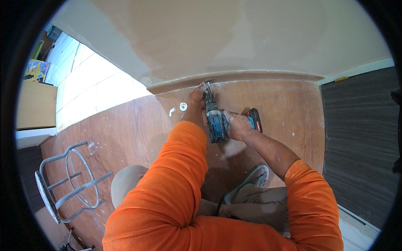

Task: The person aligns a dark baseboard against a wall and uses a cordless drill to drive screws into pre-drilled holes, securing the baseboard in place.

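My right hand is wrapped round the grip of a blue and black cordless drill, its battery sticking out to the right. The drill points away from me, with its tip at a small dark spot low on the skirting board. Beside the front of the drill, my left hand has its fingers curled close to the bit. What those fingers hold, if anything, is hidden. A small round white piece with a greenish centre lies on the floor left of my left hand.
Ahead stands a wall with damp-looking patches above the brown skirting board. A dark wood-grain panel borders the right. A metal stool lies tipped over at left, and bright white tiles show beyond the wood-look floor.
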Available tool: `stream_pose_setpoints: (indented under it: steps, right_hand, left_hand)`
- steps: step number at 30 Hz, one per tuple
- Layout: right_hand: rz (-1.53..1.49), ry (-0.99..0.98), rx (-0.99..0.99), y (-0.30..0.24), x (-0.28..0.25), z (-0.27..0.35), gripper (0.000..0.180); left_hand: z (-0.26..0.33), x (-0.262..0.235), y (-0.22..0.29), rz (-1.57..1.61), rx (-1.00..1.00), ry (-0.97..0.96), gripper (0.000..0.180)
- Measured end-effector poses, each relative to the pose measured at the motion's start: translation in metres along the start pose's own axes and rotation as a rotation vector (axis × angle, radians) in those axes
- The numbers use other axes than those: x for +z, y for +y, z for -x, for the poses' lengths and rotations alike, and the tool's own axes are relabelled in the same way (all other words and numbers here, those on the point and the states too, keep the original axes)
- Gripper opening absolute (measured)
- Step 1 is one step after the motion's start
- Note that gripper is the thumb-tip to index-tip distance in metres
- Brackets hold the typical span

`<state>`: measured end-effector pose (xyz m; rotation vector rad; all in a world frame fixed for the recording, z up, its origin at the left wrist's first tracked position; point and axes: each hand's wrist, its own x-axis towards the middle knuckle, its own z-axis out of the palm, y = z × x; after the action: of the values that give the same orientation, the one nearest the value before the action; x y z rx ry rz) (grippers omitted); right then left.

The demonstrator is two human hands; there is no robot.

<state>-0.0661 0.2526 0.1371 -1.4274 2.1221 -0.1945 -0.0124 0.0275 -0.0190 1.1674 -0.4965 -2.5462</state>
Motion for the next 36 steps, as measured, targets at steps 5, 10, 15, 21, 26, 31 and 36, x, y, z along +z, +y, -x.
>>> stream_pose_setpoints:
  steps: [5, 10, 15, 21, 26, 31, 36]
  right_hand:
    - [-0.011, -0.023, 0.028, -0.004, -0.001, -0.002, 0.047]
    - [-0.008, -0.016, 0.024, -0.007, -0.002, -0.005, 0.047]
    - [0.003, -0.063, 0.076, -0.012, -0.006, -0.008, 0.046]
    - [-0.008, -0.042, 0.073, -0.014, -0.004, -0.008, 0.045]
    - [0.012, -0.069, 0.097, -0.019, 0.002, -0.013, 0.051]
    - [0.022, -0.056, 0.112, -0.025, 0.002, -0.013, 0.051]
    - [0.020, -0.072, 0.108, -0.029, 0.003, -0.015, 0.047]
  left_hand:
    - [-0.001, 0.003, -0.001, 0.034, 0.011, 0.073, 0.029]
    - [-0.003, 0.001, -0.001, -0.001, 0.018, 0.070, 0.029]
    - [0.003, 0.003, 0.002, -0.023, 0.022, 0.016, 0.027]
    - [0.004, 0.004, 0.001, 0.031, 0.037, 0.025, 0.028]
    - [0.003, -0.001, 0.004, -0.043, 0.002, -0.012, 0.029]
    - [0.011, 0.001, 0.006, -0.053, 0.043, -0.035, 0.028]
    - [0.023, 0.003, 0.016, -0.098, -0.005, -0.055, 0.029]
